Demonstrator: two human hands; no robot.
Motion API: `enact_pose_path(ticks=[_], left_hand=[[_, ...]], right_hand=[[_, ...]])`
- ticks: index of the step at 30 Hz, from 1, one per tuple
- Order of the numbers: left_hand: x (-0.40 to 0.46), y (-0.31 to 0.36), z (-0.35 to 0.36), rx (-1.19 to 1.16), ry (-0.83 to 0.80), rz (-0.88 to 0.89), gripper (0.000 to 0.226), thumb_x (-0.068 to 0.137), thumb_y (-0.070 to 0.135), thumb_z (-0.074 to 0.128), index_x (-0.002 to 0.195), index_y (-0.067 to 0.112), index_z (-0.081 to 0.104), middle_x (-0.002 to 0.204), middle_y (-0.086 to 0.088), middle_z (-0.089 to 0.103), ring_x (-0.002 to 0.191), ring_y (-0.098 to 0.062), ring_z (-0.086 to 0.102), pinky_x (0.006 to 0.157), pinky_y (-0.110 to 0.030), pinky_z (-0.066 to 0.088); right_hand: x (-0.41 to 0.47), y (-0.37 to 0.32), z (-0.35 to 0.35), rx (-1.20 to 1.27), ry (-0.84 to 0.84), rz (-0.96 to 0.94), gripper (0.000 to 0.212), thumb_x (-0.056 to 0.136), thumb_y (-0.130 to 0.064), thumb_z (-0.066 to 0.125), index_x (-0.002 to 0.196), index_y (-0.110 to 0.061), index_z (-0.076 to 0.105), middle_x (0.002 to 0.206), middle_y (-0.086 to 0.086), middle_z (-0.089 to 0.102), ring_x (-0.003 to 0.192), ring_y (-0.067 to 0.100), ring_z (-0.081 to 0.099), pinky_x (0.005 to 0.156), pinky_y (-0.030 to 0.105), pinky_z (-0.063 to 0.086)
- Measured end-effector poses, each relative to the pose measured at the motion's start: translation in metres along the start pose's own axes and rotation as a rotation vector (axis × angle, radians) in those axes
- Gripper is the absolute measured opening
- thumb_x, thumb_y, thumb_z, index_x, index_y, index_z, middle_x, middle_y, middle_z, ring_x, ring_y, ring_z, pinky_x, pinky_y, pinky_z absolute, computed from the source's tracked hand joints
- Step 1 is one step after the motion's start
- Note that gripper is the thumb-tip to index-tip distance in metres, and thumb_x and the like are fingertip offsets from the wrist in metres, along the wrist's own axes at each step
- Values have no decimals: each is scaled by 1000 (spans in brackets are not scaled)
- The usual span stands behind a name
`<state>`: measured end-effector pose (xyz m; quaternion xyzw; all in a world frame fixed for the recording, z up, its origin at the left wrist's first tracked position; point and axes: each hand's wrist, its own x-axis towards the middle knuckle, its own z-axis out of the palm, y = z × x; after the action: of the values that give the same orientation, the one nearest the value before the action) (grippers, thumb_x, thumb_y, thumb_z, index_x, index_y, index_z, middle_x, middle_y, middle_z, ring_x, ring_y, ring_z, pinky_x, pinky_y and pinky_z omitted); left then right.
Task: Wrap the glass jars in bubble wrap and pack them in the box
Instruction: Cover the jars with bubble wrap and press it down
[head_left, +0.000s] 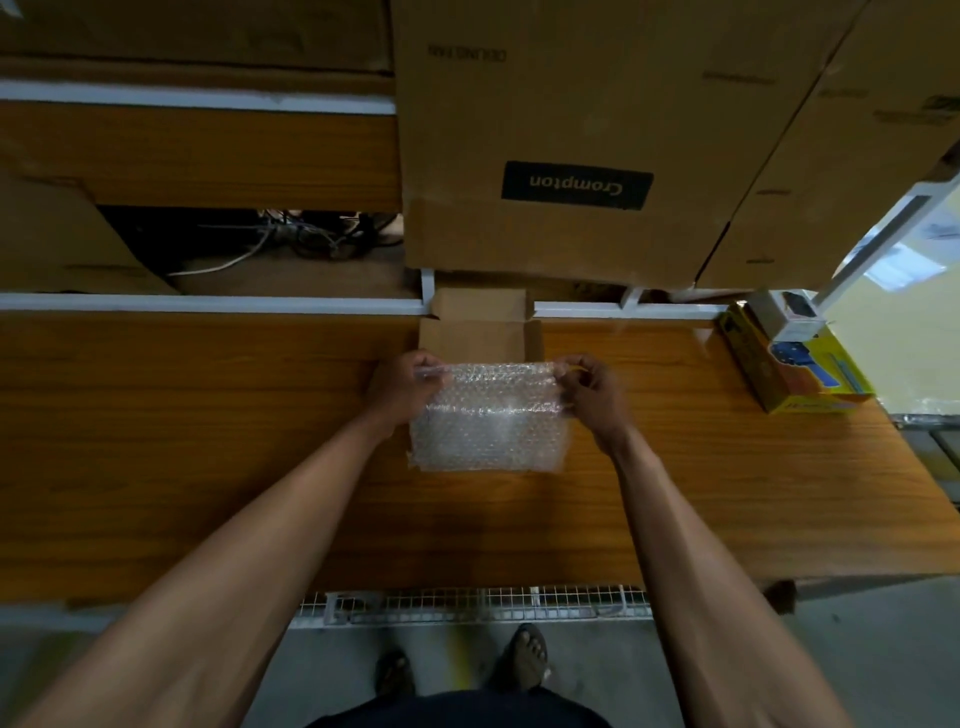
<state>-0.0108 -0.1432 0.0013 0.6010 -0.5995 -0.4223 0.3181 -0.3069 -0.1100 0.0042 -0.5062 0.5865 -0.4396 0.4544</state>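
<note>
Head view: a sheet of bubble wrap (488, 421) lies near the counter's (208, 441) far edge, its far side lifted. The left hand (402, 387) and right hand (592, 395) each pinch a far corner. Just behind stands a small open cardboard box (480, 332). A yellow carton (795, 374) sits at the counter's right end.

On the surface (208, 441), a sheet of bubble wrap (488, 421) lies at the centre, with the left hand (402, 387) at its far left corner and the right hand (592, 395) at its far right corner. Just behind the sheet stands a small open box (480, 325), and behind that, a large carton (566, 140) sits against the back rail. Well to the right, near the surface's far right edge, lies a printed pack (795, 369).
</note>
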Motion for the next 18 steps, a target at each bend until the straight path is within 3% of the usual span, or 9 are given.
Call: enact_pose_path(ticks=[3,6,9,12,15,17,18], left_hand=[[1,-9,5,65,33,-42,12,93,21,79,93,27,68,99,-6,75,86,-24,74,68,-36,60],[6,-12,13,167,76,-33,11,94,21,77,101,22,69,99,0,71,85,-15,68,59,-23,45],[10,-9,19,279,122,32,11,96,23,75,105,17,71,94,7,65,82,-9,59,58,-20,37],[15,-9,23,417,166,98,6,99,24,70,102,19,70,93,2,69,83,-16,63,56,-23,37],[22,-6,27,619,244,132,10,99,28,68,108,24,70,104,-5,67,98,-24,62,77,-34,50],[25,-5,31,725,272,186,13,98,27,68,110,24,71,102,-3,70,106,-26,59,92,-40,45],[29,-5,33,767,275,202,14,97,27,69,110,24,71,100,-1,71,108,-26,58,95,-42,42]], right_hand=[[1,7,10,-75,53,5,14,107,-9,57,119,-5,64,88,7,68,72,15,64,61,35,57],[7,16,14,-203,119,-33,12,106,-11,59,116,-8,66,95,13,73,79,21,70,66,40,60],[16,24,15,-343,166,-90,10,105,-16,62,114,-15,65,94,3,74,81,18,72,62,29,57],[22,28,18,-436,215,-110,11,104,-19,63,115,-16,65,90,-8,70,76,7,68,56,12,47],[23,31,21,-482,269,-159,15,104,-14,64,118,-10,63,82,-11,67,63,1,61,50,8,42],[23,32,24,-521,322,-205,20,103,-14,63,123,-9,62,94,-5,71,77,12,69,58,10,48],[24,34,26,-562,348,-238,22,103,-15,62,125,-11,61,105,1,71,90,18,69,67,17,54]])
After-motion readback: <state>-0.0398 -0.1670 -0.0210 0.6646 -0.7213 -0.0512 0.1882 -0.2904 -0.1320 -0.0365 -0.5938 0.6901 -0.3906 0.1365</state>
